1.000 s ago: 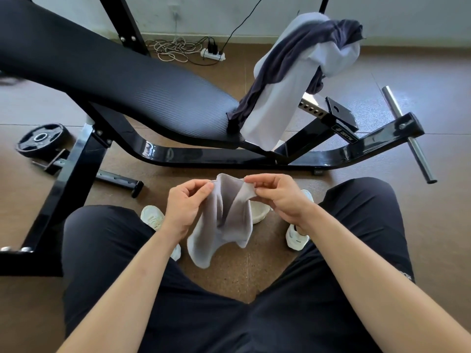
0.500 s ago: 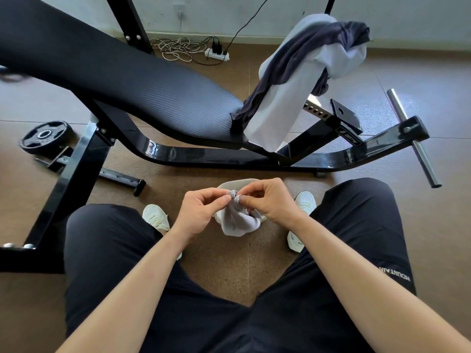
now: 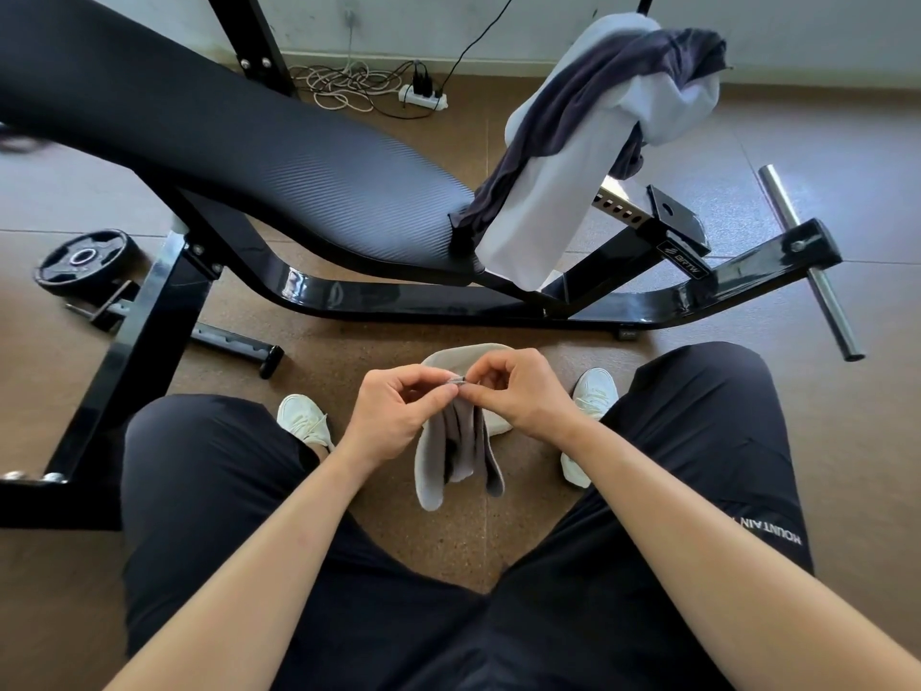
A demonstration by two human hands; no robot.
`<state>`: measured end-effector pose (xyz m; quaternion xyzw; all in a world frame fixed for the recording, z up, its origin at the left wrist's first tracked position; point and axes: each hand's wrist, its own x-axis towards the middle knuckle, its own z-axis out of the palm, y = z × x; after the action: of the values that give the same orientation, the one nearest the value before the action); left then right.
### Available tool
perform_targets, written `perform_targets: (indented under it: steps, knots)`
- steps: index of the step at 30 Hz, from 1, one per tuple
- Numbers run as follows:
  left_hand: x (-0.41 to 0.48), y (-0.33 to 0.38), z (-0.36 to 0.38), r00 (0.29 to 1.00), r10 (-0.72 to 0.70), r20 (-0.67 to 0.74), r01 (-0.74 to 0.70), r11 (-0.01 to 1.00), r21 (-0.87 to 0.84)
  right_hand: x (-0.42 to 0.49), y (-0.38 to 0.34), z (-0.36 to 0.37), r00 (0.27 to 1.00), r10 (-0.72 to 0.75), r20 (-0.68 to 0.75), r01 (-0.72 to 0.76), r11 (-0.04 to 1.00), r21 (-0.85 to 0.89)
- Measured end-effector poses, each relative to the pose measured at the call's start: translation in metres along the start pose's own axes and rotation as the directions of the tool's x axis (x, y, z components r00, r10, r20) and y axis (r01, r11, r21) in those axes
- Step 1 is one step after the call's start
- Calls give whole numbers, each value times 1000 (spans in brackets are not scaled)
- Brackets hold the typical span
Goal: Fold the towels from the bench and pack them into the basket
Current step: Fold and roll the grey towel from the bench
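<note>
Left hand (image 3: 398, 411) and right hand (image 3: 518, 391) raised between the knees, fingertips meeting, both pinching the top edge of a hanging grey towel (image 3: 463, 451)

A gym or workout room: a padded black surface (image 3: 299, 182) slopes on a heavy steel frame (image 3: 398, 296). Left of it a weight plate (image 3: 87, 259) lies on the speckled floor (image 3: 339, 341); right of it a chrome bar (image 3: 807, 261) juts out.

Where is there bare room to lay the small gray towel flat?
The bench pad is bare left of the draped towels. Floor is open right of the steel bar. Crowded: between the knees, where the left hand and right hand pinch the gray towel between the shoes.
</note>
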<state>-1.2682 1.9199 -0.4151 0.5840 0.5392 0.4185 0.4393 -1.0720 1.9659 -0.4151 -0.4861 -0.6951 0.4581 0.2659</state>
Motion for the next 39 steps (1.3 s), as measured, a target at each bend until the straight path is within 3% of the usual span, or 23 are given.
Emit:
perform_targets:
  steps: [6,10,16,20,25,33,36,39]
  knots:
    - [2,-3,-4,998,-9,-61,14,997,77,6,8,3,997,-12,74,27,977,-210]
    - [-1,-2,-10,984,-85,-158,79,996,-46,10,14,5,996,12,91,17,953,-302]
    - [1,-5,-24,957,-73,-279,41,992,-119,14,18,-3,994,73,79,-37,922,-386]
    - [3,-16,-39,927,-107,-360,34,978,-204,13,24,-12,993,52,110,6,883,-469]
    - [8,-23,-56,867,-186,-463,46,954,-297,10,38,-31,989,131,71,-58,777,-627]
    - [14,-39,-72,843,-213,-493,157,976,-153,4,38,-46,986,164,-34,-159,856,-493]
    - [17,-45,-74,812,-241,-532,227,970,-93,2,34,-51,978,52,-203,-130,910,-393]
    - [18,-52,-73,787,-317,-530,328,942,-75,4,26,-54,951,-81,-297,-49,912,-407]
